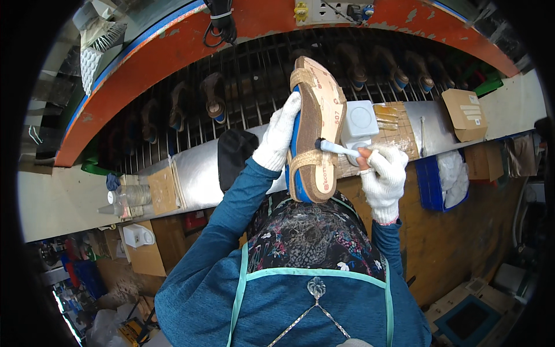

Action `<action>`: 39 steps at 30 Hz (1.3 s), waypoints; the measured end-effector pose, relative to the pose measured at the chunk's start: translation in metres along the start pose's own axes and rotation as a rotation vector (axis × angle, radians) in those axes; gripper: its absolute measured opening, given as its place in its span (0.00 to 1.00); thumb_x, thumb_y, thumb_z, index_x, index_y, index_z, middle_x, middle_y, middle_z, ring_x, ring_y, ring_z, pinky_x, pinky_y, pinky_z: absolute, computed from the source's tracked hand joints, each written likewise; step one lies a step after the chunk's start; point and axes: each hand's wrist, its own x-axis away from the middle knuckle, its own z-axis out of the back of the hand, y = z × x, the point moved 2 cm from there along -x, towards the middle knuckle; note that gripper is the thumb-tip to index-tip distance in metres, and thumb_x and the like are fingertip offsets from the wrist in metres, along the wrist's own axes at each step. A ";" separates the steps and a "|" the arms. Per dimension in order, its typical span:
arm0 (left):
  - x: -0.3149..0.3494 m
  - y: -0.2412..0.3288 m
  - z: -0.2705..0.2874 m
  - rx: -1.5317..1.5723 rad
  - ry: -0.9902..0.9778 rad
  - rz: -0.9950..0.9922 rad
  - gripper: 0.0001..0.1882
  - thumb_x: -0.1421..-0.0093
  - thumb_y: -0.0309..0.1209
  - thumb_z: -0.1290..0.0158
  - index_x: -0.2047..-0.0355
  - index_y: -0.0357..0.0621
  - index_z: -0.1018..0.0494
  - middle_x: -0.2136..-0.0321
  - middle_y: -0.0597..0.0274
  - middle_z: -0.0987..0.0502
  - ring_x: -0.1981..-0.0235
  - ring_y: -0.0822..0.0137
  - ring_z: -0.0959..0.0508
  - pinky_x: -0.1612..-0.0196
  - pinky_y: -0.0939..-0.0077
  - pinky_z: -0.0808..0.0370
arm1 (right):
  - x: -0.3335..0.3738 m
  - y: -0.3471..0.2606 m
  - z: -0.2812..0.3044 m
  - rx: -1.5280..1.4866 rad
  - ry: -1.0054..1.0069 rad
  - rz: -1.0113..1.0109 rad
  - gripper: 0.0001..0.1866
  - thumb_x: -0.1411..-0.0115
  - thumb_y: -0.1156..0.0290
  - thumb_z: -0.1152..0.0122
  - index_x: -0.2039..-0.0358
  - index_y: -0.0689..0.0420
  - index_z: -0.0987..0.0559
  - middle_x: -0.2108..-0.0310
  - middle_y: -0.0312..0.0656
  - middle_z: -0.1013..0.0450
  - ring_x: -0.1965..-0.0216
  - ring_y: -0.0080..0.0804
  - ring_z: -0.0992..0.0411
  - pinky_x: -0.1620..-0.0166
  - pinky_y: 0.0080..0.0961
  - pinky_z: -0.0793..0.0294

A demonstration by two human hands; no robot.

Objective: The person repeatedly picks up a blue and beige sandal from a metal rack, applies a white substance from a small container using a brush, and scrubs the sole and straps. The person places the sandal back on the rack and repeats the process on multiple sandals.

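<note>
My left hand (280, 130), in a white knit glove, is wrapped round the side of an unfinished sandal (325, 124). It is tilted up with its bottom side facing me, showing a tan insole board, a brown fuzzy rim and woven straps folded over the edge. Blue, seemingly a shoe last, shows along its left side. In my right hand (384, 176), gloved with bare fingertips, is a small brush (341, 150) with a pale handle. Its dark bristles are at or just above the sandal, near the lower strap. Just beyond the brush stands a white plastic container (361, 120).
Several more shoes (214, 104) stand on a rack of metal bars (248, 81) under an orange-red frame (139, 63). A black cloth-like item (236, 153) lies left of my hand. Cardboard (466, 115), a jar (132, 196) and a blue bin (429, 184) stand around the bench.
</note>
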 end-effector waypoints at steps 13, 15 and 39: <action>0.001 0.008 0.000 0.096 -0.017 0.013 0.28 0.31 0.52 0.51 0.42 0.42 0.29 0.53 0.58 0.20 0.57 0.70 0.18 0.52 0.75 0.20 | -0.003 -0.010 0.011 -0.059 -0.009 0.128 0.09 0.54 0.74 0.26 0.69 0.55 0.15 0.71 0.37 0.23 0.66 0.34 0.28 0.57 0.31 0.36; 0.001 0.006 -0.002 0.131 -0.026 0.023 0.29 0.31 0.51 0.50 0.44 0.39 0.27 0.55 0.57 0.19 0.58 0.70 0.18 0.53 0.75 0.19 | -0.020 -0.002 0.010 -0.056 0.024 0.110 0.08 0.50 0.74 0.28 0.67 0.57 0.15 0.67 0.42 0.23 0.64 0.38 0.28 0.57 0.31 0.30; -0.010 -0.003 0.052 -0.085 0.167 -0.132 0.35 0.32 0.58 0.54 0.42 0.39 0.31 0.55 0.53 0.19 0.60 0.64 0.16 0.57 0.71 0.16 | 0.003 -0.034 -0.009 -0.022 -0.075 0.035 0.07 0.53 0.70 0.28 0.72 0.52 0.17 0.69 0.35 0.23 0.67 0.34 0.27 0.58 0.32 0.39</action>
